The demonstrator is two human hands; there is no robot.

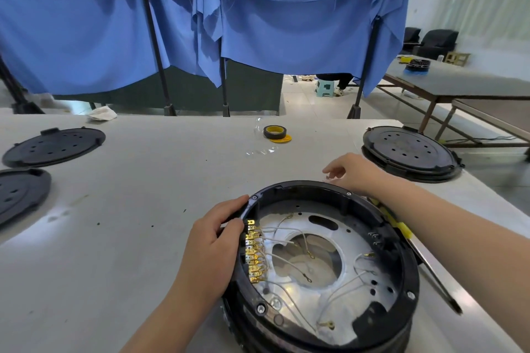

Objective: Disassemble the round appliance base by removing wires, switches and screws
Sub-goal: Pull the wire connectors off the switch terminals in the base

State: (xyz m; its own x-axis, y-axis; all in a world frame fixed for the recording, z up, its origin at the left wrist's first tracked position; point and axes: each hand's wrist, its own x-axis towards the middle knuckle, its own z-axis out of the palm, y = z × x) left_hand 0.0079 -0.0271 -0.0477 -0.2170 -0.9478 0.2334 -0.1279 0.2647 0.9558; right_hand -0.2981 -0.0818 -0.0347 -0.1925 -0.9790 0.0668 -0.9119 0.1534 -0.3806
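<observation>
Gripping: my left hand (213, 241) curls its fingers over the left rim of the round appliance base (324, 269), thumb side against the outer wall, just beside the row of brass terminals (253, 251).
Right hand: my right hand (348, 170) hovers past the far rim of the base, fingers loosely curled with the tips drawn close together; whether they pinch something small I cannot tell.
Base position: it sits on the grey table (129, 209) near its front edge, directly below me, between my two forearms.
Base look: black plastic ring, open side up, with a silvery metal plate (338, 289) inside that has a large central hole.
Wires: thin white wires (282, 259) run from the terminals across the plate, some ending in small ring lugs.
Screws: silver screws (261, 308) sit in the black rim at several points.
Tool: a screwdriver (424, 261) with a yellow handle lies on the table just right of the base, partly under my right forearm.
Elsewhere: two black round covers (54, 146) lie at the table's left, another round base (410, 152) at the far right, and a roll of black tape (274, 132) near the far edge.
</observation>
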